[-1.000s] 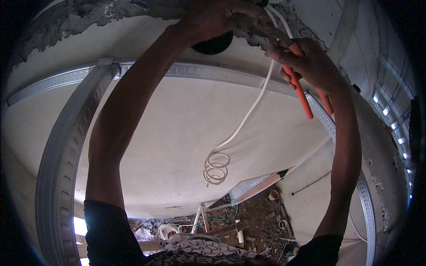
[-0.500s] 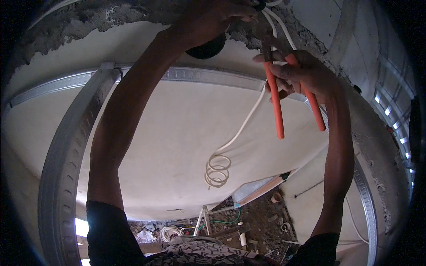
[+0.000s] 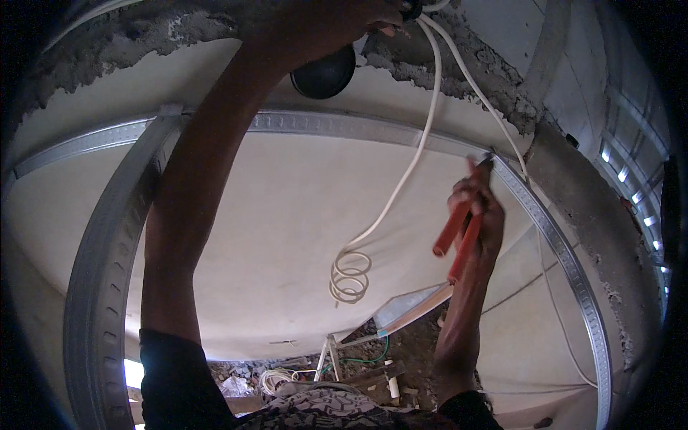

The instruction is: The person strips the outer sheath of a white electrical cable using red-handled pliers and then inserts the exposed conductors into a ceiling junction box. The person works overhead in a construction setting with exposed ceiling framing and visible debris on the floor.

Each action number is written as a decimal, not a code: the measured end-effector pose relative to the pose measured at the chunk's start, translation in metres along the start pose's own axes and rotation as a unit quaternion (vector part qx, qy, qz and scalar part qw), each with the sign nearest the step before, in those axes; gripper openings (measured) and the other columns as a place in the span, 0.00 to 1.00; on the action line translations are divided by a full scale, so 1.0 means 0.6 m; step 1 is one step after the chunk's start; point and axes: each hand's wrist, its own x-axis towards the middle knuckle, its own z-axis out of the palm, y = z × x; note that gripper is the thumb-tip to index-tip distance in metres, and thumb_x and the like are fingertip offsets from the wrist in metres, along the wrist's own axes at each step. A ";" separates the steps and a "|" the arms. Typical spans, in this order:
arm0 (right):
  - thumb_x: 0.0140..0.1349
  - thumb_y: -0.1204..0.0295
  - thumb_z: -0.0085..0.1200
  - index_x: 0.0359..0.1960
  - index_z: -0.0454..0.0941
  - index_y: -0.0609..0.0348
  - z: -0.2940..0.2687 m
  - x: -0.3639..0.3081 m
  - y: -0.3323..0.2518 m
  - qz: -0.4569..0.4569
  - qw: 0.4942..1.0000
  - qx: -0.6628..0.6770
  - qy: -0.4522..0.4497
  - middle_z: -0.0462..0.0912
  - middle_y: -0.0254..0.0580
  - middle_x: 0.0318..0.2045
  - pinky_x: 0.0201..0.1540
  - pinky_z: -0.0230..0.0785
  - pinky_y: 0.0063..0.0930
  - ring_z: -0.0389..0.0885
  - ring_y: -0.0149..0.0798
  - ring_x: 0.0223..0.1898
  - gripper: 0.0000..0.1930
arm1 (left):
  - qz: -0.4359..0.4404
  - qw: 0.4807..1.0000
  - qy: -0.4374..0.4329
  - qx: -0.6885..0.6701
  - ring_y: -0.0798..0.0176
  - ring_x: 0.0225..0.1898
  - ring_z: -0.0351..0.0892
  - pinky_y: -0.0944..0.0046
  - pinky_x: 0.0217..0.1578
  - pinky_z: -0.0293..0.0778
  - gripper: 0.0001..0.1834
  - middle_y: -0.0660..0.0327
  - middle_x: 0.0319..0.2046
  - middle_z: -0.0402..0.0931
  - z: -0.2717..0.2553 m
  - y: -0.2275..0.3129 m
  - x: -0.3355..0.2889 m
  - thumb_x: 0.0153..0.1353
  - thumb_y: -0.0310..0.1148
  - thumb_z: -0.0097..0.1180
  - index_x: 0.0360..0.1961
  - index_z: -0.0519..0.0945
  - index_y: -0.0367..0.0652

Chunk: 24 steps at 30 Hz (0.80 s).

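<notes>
At the top edge my left hand (image 3: pixel 351 20) is raised with its fingers curled beside a small black piece (image 3: pixel 412 9). Two white cables (image 3: pixel 434 79) hang down close to that piece; what the fingers grip there is too dark to make out. My right hand (image 3: pixel 486 208) is wrapped round orange-handled pliers (image 3: pixel 466 247), lower and to the right. The handles point down toward me, and the dark head rises near the metal channel (image 3: pixel 534 204). One cable ends in a loose coil (image 3: pixel 350 276) below; the other runs down behind the channel.
A metal post (image 3: pixel 107 272) stands at the left, joined to a horizontal metal rail (image 3: pixel 337 125). A round black fitting (image 3: pixel 324 73) sits under rough concrete (image 3: pixel 143 43). Far below lie rubble, a cable coil (image 3: pixel 276 378), a white tube (image 3: pixel 392 383) and a stepladder top (image 3: pixel 328 351).
My right hand has moved down and left with the pliers, away from the cables and my left hand. The cables now hang farther apart. My left hand stays at the black piece.
</notes>
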 end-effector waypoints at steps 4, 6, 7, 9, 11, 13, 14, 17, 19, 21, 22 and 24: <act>0.71 0.79 0.45 0.68 0.58 0.64 -0.011 -0.054 0.018 -0.117 0.988 -0.059 0.078 0.67 0.34 0.28 0.37 0.67 0.29 0.65 0.28 0.28 0.25 | 0.005 1.000 -0.002 -0.020 0.65 0.45 0.71 0.53 0.45 0.58 0.06 0.71 0.28 0.77 0.024 0.009 0.008 0.48 0.34 0.68 0.25 0.83 0.48; 0.69 0.77 0.48 0.67 0.57 0.67 0.035 -0.080 0.065 -0.173 0.976 -0.062 0.120 0.67 0.31 0.25 0.38 0.65 0.28 0.66 0.29 0.28 0.26 | 0.004 1.000 0.008 -0.004 0.65 0.45 0.71 0.52 0.46 0.58 0.06 0.71 0.28 0.76 0.031 0.008 0.002 0.49 0.35 0.68 0.23 0.82 0.48; 0.69 0.76 0.49 0.68 0.57 0.68 0.014 -0.089 0.081 -0.130 0.986 -0.051 0.093 0.67 0.31 0.24 0.37 0.65 0.28 0.67 0.30 0.28 0.27 | 0.011 1.000 0.018 0.002 0.65 0.46 0.71 0.52 0.46 0.57 0.06 0.71 0.28 0.76 0.020 0.002 0.002 0.50 0.34 0.68 0.24 0.82 0.48; 0.69 0.73 0.51 0.68 0.57 0.69 -0.022 -0.112 0.096 0.007 0.989 -0.077 0.127 0.66 0.29 0.22 0.37 0.63 0.26 0.67 0.29 0.28 0.28 | 0.024 0.999 0.037 -0.012 0.65 0.47 0.72 0.52 0.46 0.57 0.06 0.71 0.28 0.76 0.030 0.001 -0.003 0.51 0.34 0.67 0.25 0.81 0.49; 0.71 0.70 0.51 0.66 0.62 0.67 0.007 -0.115 0.097 0.091 0.957 -0.206 0.180 0.69 0.30 0.21 0.34 0.63 0.24 0.69 0.28 0.25 0.25 | 0.020 0.998 0.057 0.035 0.66 0.46 0.73 0.51 0.46 0.57 0.06 0.71 0.30 0.77 0.041 0.006 -0.003 0.51 0.35 0.67 0.27 0.81 0.50; 0.73 0.69 0.49 0.64 0.68 0.61 0.039 -0.100 0.087 0.061 0.890 -0.425 0.155 0.76 0.35 0.25 0.29 0.64 0.24 0.73 0.28 0.25 0.20 | 0.019 0.995 0.074 0.059 0.66 0.46 0.74 0.51 0.47 0.58 0.07 0.71 0.31 0.78 0.046 0.007 -0.009 0.52 0.36 0.67 0.30 0.80 0.51; 0.74 0.69 0.47 0.64 0.70 0.58 0.044 -0.086 0.081 0.039 0.832 -0.541 0.118 0.79 0.39 0.28 0.27 0.65 0.25 0.75 0.29 0.26 0.19 | 0.020 0.995 0.080 0.061 0.66 0.46 0.75 0.51 0.47 0.59 0.08 0.71 0.32 0.78 0.047 0.005 -0.017 0.53 0.36 0.67 0.31 0.80 0.52; 0.71 0.69 0.51 0.60 0.73 0.57 0.118 -0.018 0.051 -0.295 0.475 -0.829 0.028 0.82 0.42 0.28 0.30 0.70 0.34 0.78 0.41 0.25 0.17 | 0.007 0.995 0.094 0.038 0.67 0.46 0.75 0.52 0.47 0.61 0.08 0.71 0.35 0.79 0.053 0.000 -0.023 0.53 0.37 0.67 0.33 0.80 0.52; 0.69 0.75 0.50 0.63 0.69 0.58 0.139 0.028 0.018 -0.407 0.250 -0.878 -0.024 0.83 0.48 0.36 0.38 0.72 0.40 0.78 0.49 0.33 0.21 | 0.003 0.995 0.098 0.032 0.67 0.47 0.76 0.54 0.47 0.62 0.09 0.71 0.36 0.79 0.057 0.002 -0.017 0.53 0.37 0.67 0.34 0.81 0.53; 0.67 0.81 0.49 0.69 0.63 0.57 0.165 0.059 0.002 -0.381 0.104 -0.919 -0.004 0.81 0.54 0.44 0.47 0.73 0.44 0.78 0.50 0.44 0.27 | 0.003 0.994 0.095 0.050 0.66 0.48 0.76 0.55 0.47 0.62 0.09 0.72 0.37 0.79 0.060 0.003 -0.020 0.53 0.36 0.67 0.35 0.81 0.53; 0.66 0.82 0.49 0.70 0.61 0.56 0.169 0.071 -0.006 -0.376 0.071 -0.924 -0.011 0.80 0.54 0.46 0.50 0.71 0.46 0.76 0.51 0.47 0.30 | 0.004 0.993 0.097 0.061 0.66 0.49 0.76 0.55 0.47 0.63 0.09 0.71 0.37 0.79 0.061 0.004 -0.022 0.52 0.36 0.67 0.35 0.81 0.53; 0.64 0.84 0.49 0.72 0.57 0.53 0.177 0.089 -0.017 -0.365 0.003 -0.931 -0.026 0.77 0.53 0.50 0.55 0.68 0.49 0.73 0.53 0.53 0.34 | 0.005 0.991 0.103 0.084 0.66 0.49 0.76 0.55 0.47 0.64 0.10 0.71 0.37 0.79 0.062 0.004 -0.024 0.52 0.36 0.67 0.36 0.82 0.53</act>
